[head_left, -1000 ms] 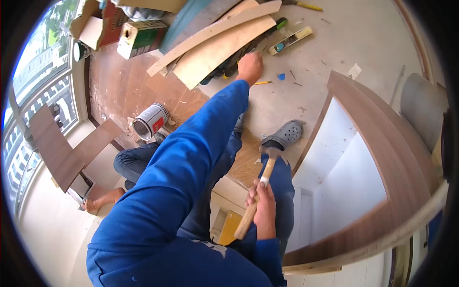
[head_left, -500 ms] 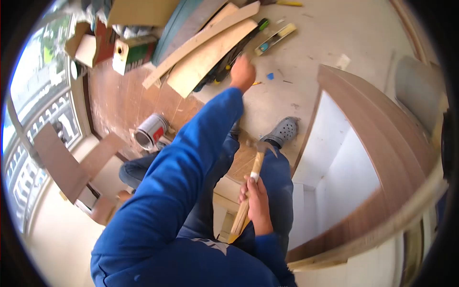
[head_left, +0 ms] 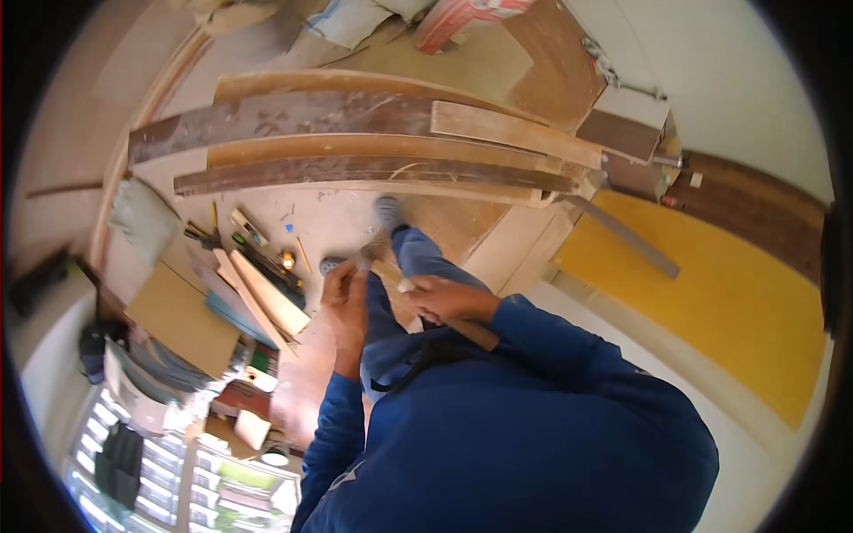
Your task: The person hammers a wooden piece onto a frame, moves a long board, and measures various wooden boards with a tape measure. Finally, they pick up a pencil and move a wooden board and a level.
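A hammer (head_left: 384,270) with a wooden handle lies slanted in front of my body. My right hand (head_left: 442,298) is wrapped around its handle, and the handle's end sticks out below the fist. Close by the hammer's head, my left hand (head_left: 345,298) has its fingers drawn together in a pinch; I cannot tell what is between them. Both hands are over my legs, with grey clogs (head_left: 388,211) on the floor beyond.
Long boards (head_left: 302,120) span the space ahead. To the left lie a tape measure (head_left: 287,260), a pencil (head_left: 304,255), pale planks (head_left: 271,291) and a cardboard sheet (head_left: 184,320). A yellow panel (head_left: 711,298) is on the right.
The view has swung right, from the cabinet to the long boards. My left hand has come back from beside the tool pile to the hammer's head. My right hand still grips the hammer.
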A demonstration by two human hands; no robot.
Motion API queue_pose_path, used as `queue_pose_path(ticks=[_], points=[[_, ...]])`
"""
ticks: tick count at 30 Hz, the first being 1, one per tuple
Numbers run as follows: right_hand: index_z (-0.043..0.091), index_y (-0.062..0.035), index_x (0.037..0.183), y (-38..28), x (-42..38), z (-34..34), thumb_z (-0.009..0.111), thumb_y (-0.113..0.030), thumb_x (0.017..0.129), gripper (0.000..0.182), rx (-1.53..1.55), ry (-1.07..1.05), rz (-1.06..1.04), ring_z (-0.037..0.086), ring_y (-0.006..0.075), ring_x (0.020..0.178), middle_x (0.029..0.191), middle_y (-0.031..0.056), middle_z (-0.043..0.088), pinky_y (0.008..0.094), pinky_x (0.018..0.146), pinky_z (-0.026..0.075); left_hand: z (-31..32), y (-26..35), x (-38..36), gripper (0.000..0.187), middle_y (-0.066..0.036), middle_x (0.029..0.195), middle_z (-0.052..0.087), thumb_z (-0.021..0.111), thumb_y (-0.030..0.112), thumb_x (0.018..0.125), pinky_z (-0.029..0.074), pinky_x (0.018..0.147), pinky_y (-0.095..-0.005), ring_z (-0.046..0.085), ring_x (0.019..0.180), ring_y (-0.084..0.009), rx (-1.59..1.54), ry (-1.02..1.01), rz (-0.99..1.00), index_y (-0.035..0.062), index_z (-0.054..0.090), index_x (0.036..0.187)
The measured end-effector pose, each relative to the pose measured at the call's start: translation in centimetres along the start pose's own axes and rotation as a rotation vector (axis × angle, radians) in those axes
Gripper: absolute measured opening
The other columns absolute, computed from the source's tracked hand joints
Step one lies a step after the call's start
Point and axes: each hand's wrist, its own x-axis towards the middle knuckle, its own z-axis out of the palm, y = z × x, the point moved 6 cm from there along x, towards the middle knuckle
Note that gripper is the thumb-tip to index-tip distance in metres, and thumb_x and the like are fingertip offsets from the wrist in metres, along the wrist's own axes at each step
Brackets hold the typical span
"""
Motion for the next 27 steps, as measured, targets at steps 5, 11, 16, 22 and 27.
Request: queue_pose_path(ticks=[5, 11, 16, 22, 27], points=[[0.051, -0.0076, 0.1, 3.9, -9.1, -6.5, 0.055, -0.034, 0.103, 0.027, 0.13, 0.215, -0.058, 0.047, 0.0079, 0.055, 0.072, -0.0023, 0.05, 0.0256, 0.05, 0.043, 13.9, 9.8, 1.9, 0.023, -0.013, 0.1, 0.068, 0.067, 0.003, 0.091, 0.054, 0.081, -0.0299, 0.067, 0.091, -0.0207, 0.282, -0.304, 0.365, -0.0017, 0.069, 0.113], [0.051, -0.0097, 0.101, 15.0, -16.5, -15.3, 0.054, -0.033, 0.105, 0.024, 0.517, 0.593, -0.016, 0.049, 0.0081, 0.057, 0.072, -0.0018, 0.05, 0.0265, 0.051, 0.043, 35.9, 8.4, 6.3, 0.02, -0.018, 0.098, 0.069, 0.064, 0.014, 0.096, 0.051, 0.083, -0.038, 0.066, 0.089, -0.0333, 0.529, -0.75, 0.659, 0.0005, 0.072, 0.107], [0.052, -0.0091, 0.1, 20.3, -19.9, -20.6, 0.055, -0.032, 0.105, 0.023, 0.692, 0.844, -0.128, 0.049, 0.0088, 0.054, 0.072, -0.001, 0.05, 0.0263, 0.05, 0.043, 48.8, 7.3, 9.1, 0.015, -0.019, 0.084, 0.064, 0.065, 0.014, 0.092, 0.047, 0.077, -0.0472, 0.06, 0.083, -0.0412, 0.455, -0.665, 0.843, 0.0009, 0.068, 0.087], [0.054, -0.0058, 0.1, 21.8, -20.0, -22.3, 0.056, -0.03, 0.104, 0.024, 0.793, 0.869, -0.252, 0.048, 0.0076, 0.052, 0.072, -0.0007, 0.05, 0.0236, 0.047, 0.04, 51.4, 3.4, 12.2, 0.009, -0.017, 0.089, 0.066, 0.063, 0.011, 0.091, 0.046, 0.08, -0.0459, 0.059, 0.089, -0.0395, 0.654, -0.868, 0.922, 0.0022, 0.066, 0.089], [0.055, -0.0055, 0.102, 18.7, -18.8, -24.0, 0.056, -0.029, 0.104, 0.023, 0.823, 0.867, -0.348, 0.047, 0.0068, 0.054, 0.071, -0.0009, 0.05, 0.0231, 0.049, 0.039, 51.2, 3.4, 12.1, 0.009, -0.015, 0.091, 0.065, 0.063, 0.011, 0.092, 0.046, 0.081, -0.0441, 0.058, 0.09, -0.0371, 0.684, -0.9, 0.97, 0.0032, 0.067, 0.092]])
